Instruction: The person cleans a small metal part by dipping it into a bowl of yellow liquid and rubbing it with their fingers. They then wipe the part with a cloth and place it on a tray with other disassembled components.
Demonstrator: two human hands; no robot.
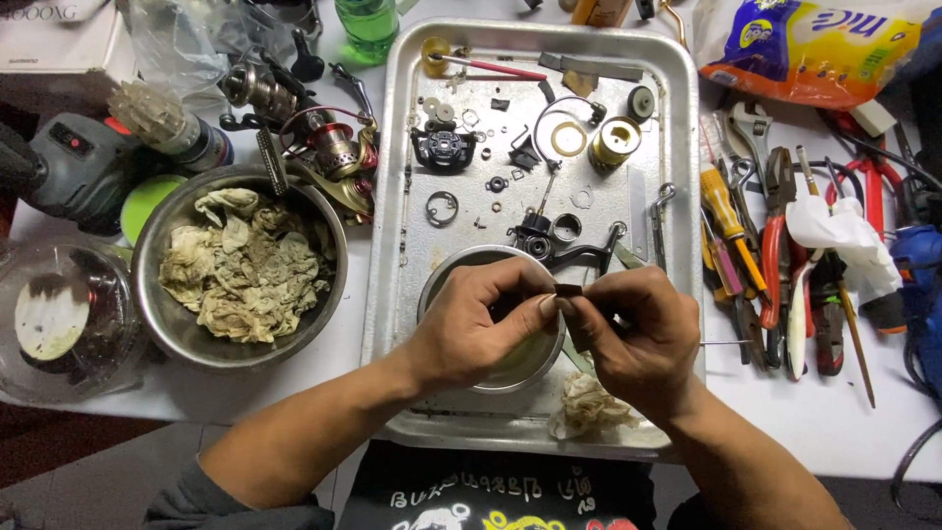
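My left hand (483, 322) and my right hand (633, 329) meet over a small steel bowl (446, 273) inside a metal tray (392, 196). Between the fingertips of both hands sits a small dark part (567, 290). A thin metal pin (724, 343) sticks out to the right from under my right hand. Scattered in the tray are small reel parts: a black gear housing (444, 147), a brass spool (614, 140), rings, washers and a black reel arm (559, 240). A crumpled rag (589, 404) lies in the tray below my right hand.
A large steel bowl (240, 265) of dirty rags stands left of the tray, with a fishing reel (329, 147) behind it. Pliers, screwdrivers and a wrench (775, 236) lie to the right. A green bottle (370, 25) and a colourful bag (814, 44) sit at the back.
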